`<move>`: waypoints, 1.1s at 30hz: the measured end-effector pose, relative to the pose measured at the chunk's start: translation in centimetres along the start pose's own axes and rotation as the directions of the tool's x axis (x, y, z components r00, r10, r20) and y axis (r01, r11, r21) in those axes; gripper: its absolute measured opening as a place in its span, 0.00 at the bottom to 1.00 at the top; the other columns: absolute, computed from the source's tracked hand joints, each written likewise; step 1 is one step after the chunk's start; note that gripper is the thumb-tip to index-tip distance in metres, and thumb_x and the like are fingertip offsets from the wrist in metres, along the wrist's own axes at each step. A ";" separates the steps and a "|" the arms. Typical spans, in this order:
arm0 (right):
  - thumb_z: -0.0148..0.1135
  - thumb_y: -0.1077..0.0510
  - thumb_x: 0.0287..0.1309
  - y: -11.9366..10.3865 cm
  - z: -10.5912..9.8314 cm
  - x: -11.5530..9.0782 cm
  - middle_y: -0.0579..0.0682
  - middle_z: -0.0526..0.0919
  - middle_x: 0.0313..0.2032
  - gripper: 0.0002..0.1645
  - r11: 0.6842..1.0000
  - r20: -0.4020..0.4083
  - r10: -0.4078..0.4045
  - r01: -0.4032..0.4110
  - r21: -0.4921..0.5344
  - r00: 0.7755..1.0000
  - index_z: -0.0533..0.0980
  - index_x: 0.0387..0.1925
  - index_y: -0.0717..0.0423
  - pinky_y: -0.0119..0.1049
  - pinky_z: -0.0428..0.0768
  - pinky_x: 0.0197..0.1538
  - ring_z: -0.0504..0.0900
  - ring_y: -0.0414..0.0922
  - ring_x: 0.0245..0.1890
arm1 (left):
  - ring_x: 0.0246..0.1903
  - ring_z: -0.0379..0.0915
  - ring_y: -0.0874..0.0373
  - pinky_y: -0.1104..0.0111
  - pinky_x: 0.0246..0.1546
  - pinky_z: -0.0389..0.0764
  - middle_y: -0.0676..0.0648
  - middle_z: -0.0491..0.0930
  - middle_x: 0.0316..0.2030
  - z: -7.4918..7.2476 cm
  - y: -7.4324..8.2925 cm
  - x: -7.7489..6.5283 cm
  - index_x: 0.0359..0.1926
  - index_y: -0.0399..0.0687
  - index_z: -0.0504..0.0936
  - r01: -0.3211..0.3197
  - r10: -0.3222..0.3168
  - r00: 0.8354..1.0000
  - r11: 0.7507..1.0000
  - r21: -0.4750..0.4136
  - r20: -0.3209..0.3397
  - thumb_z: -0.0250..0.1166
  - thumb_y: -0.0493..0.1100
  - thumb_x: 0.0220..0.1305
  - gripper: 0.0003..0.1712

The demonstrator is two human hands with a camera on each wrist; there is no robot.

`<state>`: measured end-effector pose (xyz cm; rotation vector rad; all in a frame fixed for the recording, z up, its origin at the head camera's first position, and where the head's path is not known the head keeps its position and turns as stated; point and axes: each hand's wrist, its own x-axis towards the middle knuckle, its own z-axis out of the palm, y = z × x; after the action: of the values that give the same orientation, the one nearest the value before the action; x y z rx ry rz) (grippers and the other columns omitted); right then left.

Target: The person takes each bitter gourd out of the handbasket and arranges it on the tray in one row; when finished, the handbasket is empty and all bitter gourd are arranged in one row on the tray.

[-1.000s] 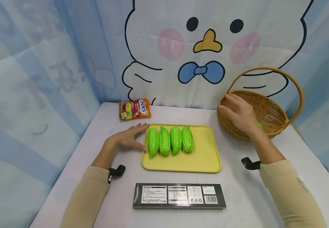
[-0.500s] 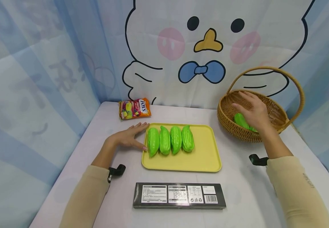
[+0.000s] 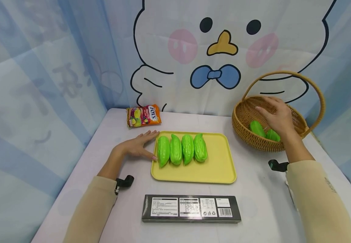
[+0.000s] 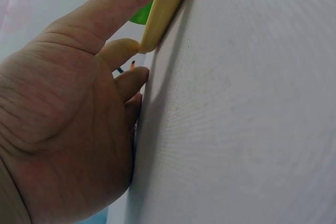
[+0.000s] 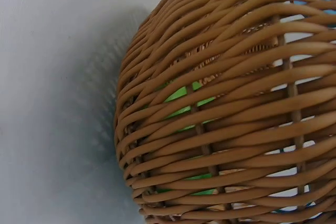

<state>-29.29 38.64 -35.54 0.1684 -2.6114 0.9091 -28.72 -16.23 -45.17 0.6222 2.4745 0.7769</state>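
Note:
Several bright green bitter melons (image 3: pixel 188 150) lie side by side on the left half of a yellow tray (image 3: pixel 219 162). My left hand (image 3: pixel 135 145) rests on the table with its fingers spread, thumb and forefinger at the tray's left edge. In the left wrist view, that thumb (image 4: pixel 126 4) touches the tray's side. Over the wicker basket (image 3: pixel 245 133) at the right, my right hand (image 3: pixel 280 116) reaches inside past the rim, thumb and fingers apart. Beneath it two bitter melons (image 3: pixel 257 129) show in the basket. Only the basket's woven wall (image 5: pixel 236 98) and green glimpses fill the right wrist view.
An orange candy bag (image 3: pixel 144 115) lies at the back left of the table. In front of the tray is a long black box (image 3: pixel 191 209) with white labels. The basket's tall handle (image 3: pixel 318 98) arches above it. A cartoon-printed curtain (image 3: pixel 181 87) hangs behind.
My right hand has moved from the basket's left rim rightward over its inside, bringing two bitter melons there into view. The left hand and the tray have stayed put.

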 end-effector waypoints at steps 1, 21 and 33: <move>0.63 0.42 0.72 0.2 -0.1 0.0 0.61 0.63 0.78 0.39 1.000 0.001 0.003 -0.003 -0.003 1.000 0.67 0.77 0.51 0.72 0.53 0.77 0.57 0.66 0.79 | 0.84 0.24 0.42 0.39 0.81 0.32 0.52 0.36 0.85 0.0 0.0 0.0 0.85 0.66 0.43 0.002 -0.002 1.000 1.000 -0.001 0.000 0.78 0.72 0.48 0.73; 0.69 0.40 0.66 1.9 0.7 -2.7 0.66 0.58 0.78 0.48 0.992 0.131 0.128 -0.128 -0.011 0.983 0.62 0.80 0.50 0.71 0.75 0.64 0.67 0.75 0.69 | 0.83 0.24 0.40 0.37 0.80 0.32 0.51 0.36 0.85 0.1 0.2 -0.1 0.85 0.67 0.44 0.013 -0.013 1.000 1.000 -0.005 -0.001 0.78 0.72 0.48 0.72; 0.60 0.51 0.76 3.2 0.9 -3.8 0.74 0.64 0.72 0.36 0.986 0.258 0.168 -0.157 -0.062 0.951 0.64 0.77 0.61 0.73 0.73 0.62 0.67 0.76 0.67 | 0.83 0.24 0.40 0.37 0.80 0.32 0.51 0.36 0.85 0.1 0.1 -0.1 0.85 0.66 0.44 0.004 -0.004 1.000 1.000 0.000 0.000 0.78 0.72 0.48 0.72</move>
<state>-26.81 40.57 -39.45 0.0674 -2.9239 0.9428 -28.56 -16.21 -45.19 0.6174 2.4753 0.7756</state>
